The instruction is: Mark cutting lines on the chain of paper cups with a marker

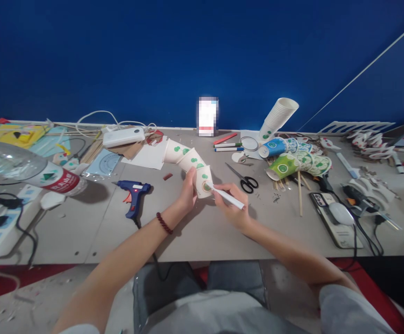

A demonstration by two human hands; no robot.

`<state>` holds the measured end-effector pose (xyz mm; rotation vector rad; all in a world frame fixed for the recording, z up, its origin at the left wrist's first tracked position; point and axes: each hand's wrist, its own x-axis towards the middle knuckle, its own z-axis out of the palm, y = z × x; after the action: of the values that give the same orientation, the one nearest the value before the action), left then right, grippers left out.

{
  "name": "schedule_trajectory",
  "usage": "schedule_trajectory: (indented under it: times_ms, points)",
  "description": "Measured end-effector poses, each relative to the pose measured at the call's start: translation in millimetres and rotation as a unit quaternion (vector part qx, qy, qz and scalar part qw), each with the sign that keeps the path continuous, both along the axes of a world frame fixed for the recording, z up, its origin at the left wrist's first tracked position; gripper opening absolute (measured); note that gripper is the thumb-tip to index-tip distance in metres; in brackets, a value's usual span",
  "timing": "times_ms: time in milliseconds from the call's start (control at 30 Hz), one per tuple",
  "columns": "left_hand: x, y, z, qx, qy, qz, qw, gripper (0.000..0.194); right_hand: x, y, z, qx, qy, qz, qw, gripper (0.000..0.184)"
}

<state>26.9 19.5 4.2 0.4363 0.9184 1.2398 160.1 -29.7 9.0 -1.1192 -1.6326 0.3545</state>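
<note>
A curved chain of joined white paper cups (189, 162) with green spots lies across the middle of the table. My left hand (188, 192) is closed round the side of its nearest cup. In my right hand (231, 204) is a white marker pen (228, 197), pinched in the fingers, with its tip at a round mark on that same cup. The tip itself is too small to make out. Black-handled scissors (246, 181) lie to the right of my right hand. Left of my left hand rests a blue glue gun (134, 192), its small light lit red.
A tilted stack of paper cups (278, 118) stands behind blue (274, 147) and green (283, 166) cup chains. Markers (227, 149) lie at the back near a bright phone (207, 117). A water bottle (41, 171) and power strip (7, 227) are left; another phone (334, 222) is right.
</note>
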Motion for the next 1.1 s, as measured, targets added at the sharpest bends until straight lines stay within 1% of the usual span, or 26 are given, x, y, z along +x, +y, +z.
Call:
schedule_trajectory:
  times_ms: [200, 333, 433, 600, 733, 833, 933, 1100]
  points:
    - [-1.1, -1.2, -0.3, 0.013, 0.003, -0.012, 1.0, 0.048, -0.4, 0.3, -0.6, 0.034, -0.021, 0.015, 0.999, 0.007]
    - [-1.0, -1.2, 0.0, 0.011, 0.003, -0.007, 1.0, 0.047, -0.6, 0.8, -0.2, 0.05, -0.021, 0.027, 0.998, 0.008]
    - [-0.5, -0.3, -0.4, 0.007, -0.003, -0.001, 1.0, 0.044, -0.7, 0.5, 0.2, 0.046, -0.022, 0.019, 0.999, 0.008]
    - [0.1, 1.3, -1.3, 0.007, -0.012, 0.002, 1.0, 0.042, -0.7, 0.0, 1.0, 0.009, 0.016, -0.005, 1.0, 0.005]
    - [0.2, 1.5, -1.1, -0.001, -0.013, 0.007, 1.0, 0.042, -0.6, 0.6, 0.9, 0.005, 0.024, -0.01, 1.0, 0.004]
    - [-0.1, 1.3, -1.6, -0.003, -0.012, 0.006, 1.0, 0.043, -0.5, 0.9, -0.2, 0.008, 0.009, -0.003, 1.0, 0.005]
    - [-0.6, 0.8, -3.0, -0.004, -0.007, 0.001, 1.0, 0.045, -0.7, 0.9, -1.1, 0.028, -0.004, 0.011, 1.0, 0.008]
    - [-1.2, 0.5, -4.1, 0.008, -0.007, -0.009, 1.0, 0.048, -0.6, 0.7, -0.4, 0.045, -0.011, 0.033, 0.998, 0.009]
